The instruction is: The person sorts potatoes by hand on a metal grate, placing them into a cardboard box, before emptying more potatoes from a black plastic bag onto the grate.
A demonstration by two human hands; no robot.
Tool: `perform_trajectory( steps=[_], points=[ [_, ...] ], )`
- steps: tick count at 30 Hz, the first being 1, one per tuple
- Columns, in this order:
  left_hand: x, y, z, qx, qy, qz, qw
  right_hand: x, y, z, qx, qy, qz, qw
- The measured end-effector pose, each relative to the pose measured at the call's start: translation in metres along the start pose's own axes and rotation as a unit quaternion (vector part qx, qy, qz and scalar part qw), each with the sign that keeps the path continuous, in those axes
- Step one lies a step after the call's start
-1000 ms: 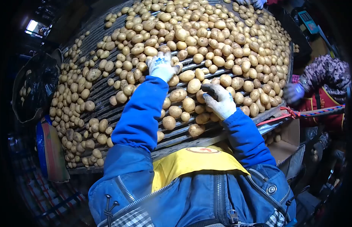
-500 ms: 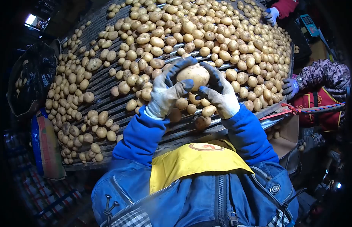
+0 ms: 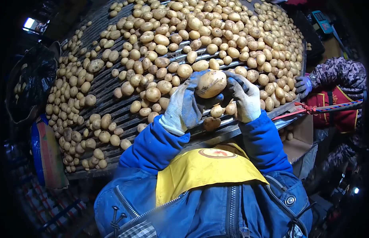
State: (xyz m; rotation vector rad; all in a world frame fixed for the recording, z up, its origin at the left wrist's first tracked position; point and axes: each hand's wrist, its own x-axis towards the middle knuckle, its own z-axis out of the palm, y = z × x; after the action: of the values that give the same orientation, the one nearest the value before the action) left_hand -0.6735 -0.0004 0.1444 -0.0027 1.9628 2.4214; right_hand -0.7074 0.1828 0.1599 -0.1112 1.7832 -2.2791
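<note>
A large potato (image 3: 211, 84) with a dark, dirty streak is held up above the slatted sorting table. My left hand (image 3: 185, 104), in a white knit glove with a dirty blue-grey palm, is closed around the potato's left side. On its right side, my right hand (image 3: 245, 97) in a matching glove has curled fingers against it. The undersides of both grips are partly hidden. Just below the hands, a brownish potato (image 3: 211, 123) and a paler potato (image 3: 217, 111) lie on the slats.
Many potatoes (image 3: 248, 43) cover the slatted table (image 3: 113, 95). A black bag-lined container (image 3: 41, 65) and a striped sack (image 3: 49, 154) stand left. At right are a co-worker's gloved hand (image 3: 303, 85), a red strap (image 3: 287, 115), a cardboard box (image 3: 302, 137) and a teal device (image 3: 321, 22).
The large potato has been turned, bringing its dark streak into view. My left hand has rotated around it. The far co-worker's glove at the top right is no longer visible.
</note>
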Motion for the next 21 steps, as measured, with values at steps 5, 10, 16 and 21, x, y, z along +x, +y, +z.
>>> perform_trajectory(
  steps=[5,10,16,21],
  points=[
    [-0.002,0.016,0.023,-0.419,0.006,-0.196,0.886,-0.008,-0.002,-0.021,-0.057,0.012,-0.008,0.998],
    [-0.010,0.006,0.065,-0.102,0.043,-0.058,0.992,-0.018,-0.008,-0.028,-0.096,-0.072,-0.077,0.990],
    [-0.019,0.012,0.095,-0.076,-0.027,0.021,0.996,-0.032,-0.008,-0.072,0.105,-0.122,-0.060,0.985],
    [-0.021,0.010,0.106,-0.128,-0.068,-0.032,0.989,-0.041,-0.007,-0.096,0.136,-0.140,-0.059,0.979]
  ],
)
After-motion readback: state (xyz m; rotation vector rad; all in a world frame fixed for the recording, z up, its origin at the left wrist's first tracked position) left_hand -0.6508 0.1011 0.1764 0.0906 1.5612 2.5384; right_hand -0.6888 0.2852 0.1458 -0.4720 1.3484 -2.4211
